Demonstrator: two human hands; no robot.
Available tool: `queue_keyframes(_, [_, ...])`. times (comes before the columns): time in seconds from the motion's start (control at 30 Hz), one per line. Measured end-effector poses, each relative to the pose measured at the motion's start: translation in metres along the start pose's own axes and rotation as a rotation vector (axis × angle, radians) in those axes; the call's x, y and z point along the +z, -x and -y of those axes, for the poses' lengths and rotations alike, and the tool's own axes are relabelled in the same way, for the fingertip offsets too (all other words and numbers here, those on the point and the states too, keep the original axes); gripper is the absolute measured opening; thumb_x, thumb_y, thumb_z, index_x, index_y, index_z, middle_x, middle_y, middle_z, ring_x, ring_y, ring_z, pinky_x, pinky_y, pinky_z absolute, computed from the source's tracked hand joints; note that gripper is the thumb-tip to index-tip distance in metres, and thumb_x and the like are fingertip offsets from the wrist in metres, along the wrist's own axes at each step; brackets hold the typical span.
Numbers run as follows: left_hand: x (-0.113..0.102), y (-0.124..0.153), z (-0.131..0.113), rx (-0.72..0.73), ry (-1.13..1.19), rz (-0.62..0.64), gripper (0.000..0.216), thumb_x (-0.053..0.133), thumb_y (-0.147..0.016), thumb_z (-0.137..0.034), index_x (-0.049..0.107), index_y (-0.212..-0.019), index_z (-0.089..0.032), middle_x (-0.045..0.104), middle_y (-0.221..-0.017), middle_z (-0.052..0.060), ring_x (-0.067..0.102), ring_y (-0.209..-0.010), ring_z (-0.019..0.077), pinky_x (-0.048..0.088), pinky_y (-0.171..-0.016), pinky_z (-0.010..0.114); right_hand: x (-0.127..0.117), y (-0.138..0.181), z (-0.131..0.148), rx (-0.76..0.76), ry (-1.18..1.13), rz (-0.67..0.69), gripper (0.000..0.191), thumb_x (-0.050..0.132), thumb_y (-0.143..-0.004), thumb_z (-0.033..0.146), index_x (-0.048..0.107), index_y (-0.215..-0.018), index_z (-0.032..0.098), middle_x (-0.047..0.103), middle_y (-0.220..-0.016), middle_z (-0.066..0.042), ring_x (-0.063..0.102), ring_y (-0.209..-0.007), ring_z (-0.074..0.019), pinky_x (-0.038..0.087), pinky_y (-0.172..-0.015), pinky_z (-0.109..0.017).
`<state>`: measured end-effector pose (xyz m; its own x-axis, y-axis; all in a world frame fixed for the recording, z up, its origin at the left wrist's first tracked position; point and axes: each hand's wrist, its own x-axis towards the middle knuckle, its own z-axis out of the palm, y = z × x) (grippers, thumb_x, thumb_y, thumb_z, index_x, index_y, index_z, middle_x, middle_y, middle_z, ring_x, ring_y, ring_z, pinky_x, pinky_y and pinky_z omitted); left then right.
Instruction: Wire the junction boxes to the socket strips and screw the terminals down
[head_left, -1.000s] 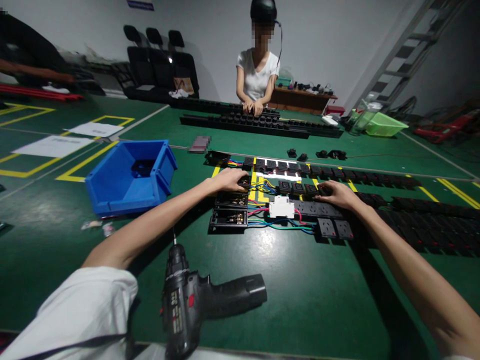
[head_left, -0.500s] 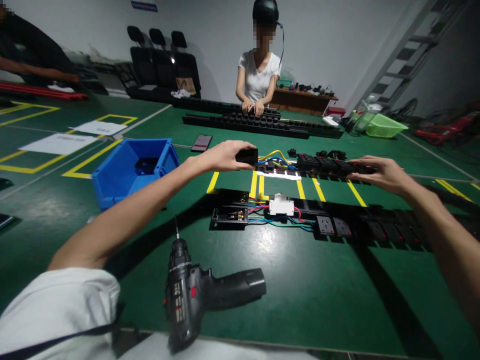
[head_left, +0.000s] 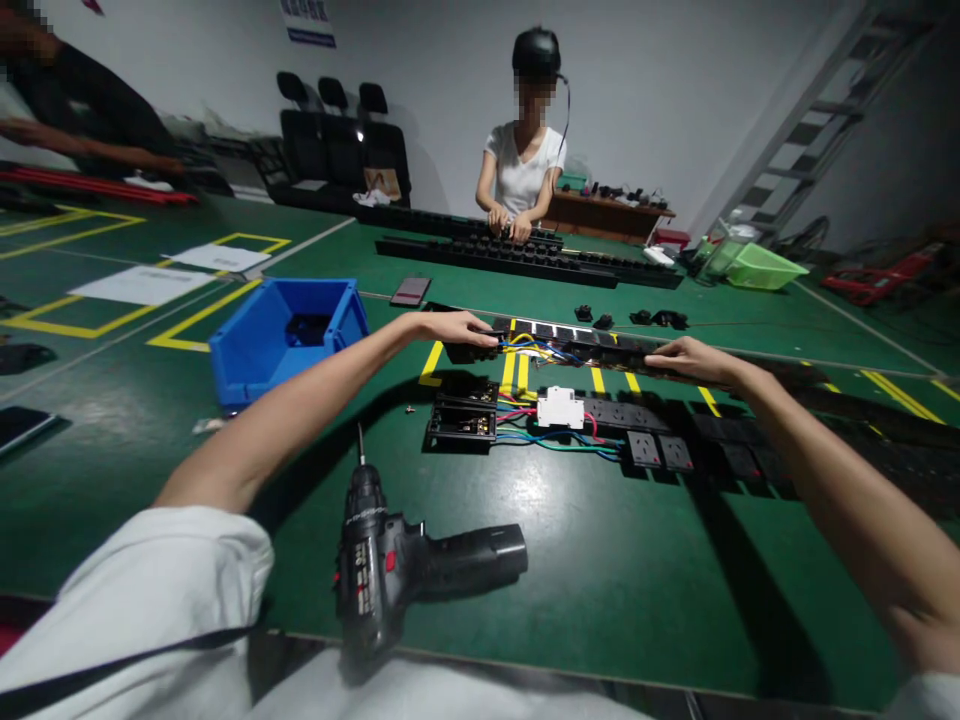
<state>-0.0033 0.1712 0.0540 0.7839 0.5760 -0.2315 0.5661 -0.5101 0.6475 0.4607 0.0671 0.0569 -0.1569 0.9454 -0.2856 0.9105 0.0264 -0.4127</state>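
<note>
My left hand is closed over the left end of a long black power strip, beside blue and yellow wires. Further along the same strip, my right hand grips its row of sockets, fingertips at the near edge. Closer to me lies a second strip of black sockets, wired through a white circuit breaker to open black end pieces with brass-coloured contacts. A black cordless drill rests at the table's front edge, bit pointing away.
A blue bin holding black parts stands to the left. A phone and small black parts lie beyond the strip. Across the green table, a person handles more black strips. A green basket sits far right.
The black end piece in my left hand and the sockets in my right have come down onto the strip. Both hands are lower, and the right has moved left. The view has shifted slightly.
</note>
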Motion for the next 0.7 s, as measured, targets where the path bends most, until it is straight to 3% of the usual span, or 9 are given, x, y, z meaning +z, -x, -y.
queue_keyframes(0.1, [0.009,-0.012,0.021,-0.048,0.031,0.024,0.058,0.056,-0.078,-0.065,0.069,-0.113,-0.021,0.064,-0.124,0.004,0.052,-0.118,0.024,0.038,-0.094,0.025,0.012,-0.021,-0.006,0.022,0.019,0.057,0.081,0.047,-0.067,0.091,0.066,-0.08,0.013,0.049,-0.064,-0.001,0.036,-0.056,-0.0094,0.027,-0.054,-0.024])
queue_keyframes(0.2, [0.011,-0.023,0.034,-0.096,0.095,0.068,0.059,0.054,-0.078,-0.067,0.069,-0.113,-0.021,0.062,-0.129,0.004,0.05,-0.122,0.0241,0.038,-0.098,0.027,0.017,-0.038,-0.014,0.059,0.042,0.106,0.086,0.045,-0.062,0.095,0.064,-0.073,0.012,0.051,-0.064,-0.003,0.04,-0.058,-0.0113,0.031,-0.057,-0.025])
queue_keyframes(0.4, [0.002,-0.039,0.047,-0.217,0.243,0.136,0.065,0.056,-0.073,-0.073,0.07,-0.109,-0.021,0.071,-0.11,0.01,0.065,-0.1,0.0239,0.05,-0.084,0.03,0.01,-0.057,-0.021,0.114,0.082,0.178,0.087,0.039,-0.065,0.096,0.066,-0.071,0.013,0.059,-0.071,-0.006,0.05,-0.064,-0.0167,0.04,-0.064,-0.028])
queue_keyframes(0.57, [-0.001,-0.044,0.049,-0.255,0.321,0.158,0.056,0.061,-0.072,-0.069,0.07,-0.105,-0.025,0.072,-0.109,0.007,0.067,-0.098,0.0226,0.052,-0.08,0.03,0.006,-0.063,-0.022,0.138,0.118,0.186,0.085,0.04,-0.065,0.095,0.064,-0.066,0.014,0.058,-0.069,-0.006,0.05,-0.06,-0.0163,0.041,-0.06,-0.03])
queue_keyframes(0.7, [0.003,-0.048,0.047,-0.259,0.37,0.206,0.056,0.061,-0.072,-0.07,0.07,-0.102,-0.024,0.073,-0.106,0.008,0.068,-0.094,0.0232,0.053,-0.08,0.032,0.007,-0.065,-0.023,0.133,0.139,0.053,0.08,0.05,-0.062,0.093,0.063,-0.064,0.014,0.058,-0.064,-0.008,0.051,-0.057,-0.0168,0.043,-0.059,-0.031])
